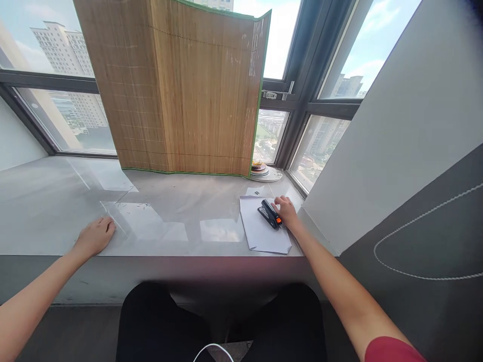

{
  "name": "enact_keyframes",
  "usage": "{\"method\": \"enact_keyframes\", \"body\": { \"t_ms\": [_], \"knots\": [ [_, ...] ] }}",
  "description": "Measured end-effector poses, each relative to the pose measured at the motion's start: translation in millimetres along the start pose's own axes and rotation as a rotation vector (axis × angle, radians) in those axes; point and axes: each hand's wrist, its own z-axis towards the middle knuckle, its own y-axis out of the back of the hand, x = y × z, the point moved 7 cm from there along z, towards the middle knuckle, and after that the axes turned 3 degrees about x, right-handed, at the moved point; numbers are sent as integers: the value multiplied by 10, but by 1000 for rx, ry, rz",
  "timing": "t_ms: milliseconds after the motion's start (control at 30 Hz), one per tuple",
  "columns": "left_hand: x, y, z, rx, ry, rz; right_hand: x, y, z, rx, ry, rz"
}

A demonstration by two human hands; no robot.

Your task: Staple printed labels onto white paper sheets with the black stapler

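Note:
My left hand [96,235] rests on the pale, glossy sill [162,193] at the left, its fingers curled in and nothing visible in them. Toward the right, a stack of white paper [266,239] lies near the sill's front edge. A black stapler with an orange part [269,214] sits on the paper. My right hand [286,210] is at the stapler's right side, fingers bent beside it; whether they grip it is unclear. Just behind the paper are small dark pieces, perhaps staples [257,193].
A bamboo mat [204,95] with green edging stands against the window behind the sill. Stacked plates [266,173] sit in the back right corner. A white wall [392,105] slopes up at the right, with a beaded cord [400,273] hanging beside it.

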Motion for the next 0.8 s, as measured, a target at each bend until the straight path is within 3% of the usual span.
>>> {"method": "enact_keyframes", "body": {
  "t_ms": [67, 200, 400, 500, 600, 800],
  "knots": [
    [70, -98, 9, 33, -6, 38, 125, -100, 219, 78, 51, 32],
    [25, -169, 20, 45, -23, 83, 349, -365, 543, 224, 93, 41],
    [-28, -96, -39, 14, -50, 93, 454, -668, 644, 397, 52, 17],
    [-70, -65, -88, 25, -62, 104, 706, -791, 683, 434, 68, 17],
    [-103, -43, -124, 31, -64, 104, 1270, -978, 756, 446, 115, 32],
    [-74, -60, -123, 21, -43, 60, 2981, -1422, 794, 422, 259, 104]
  ]
}}
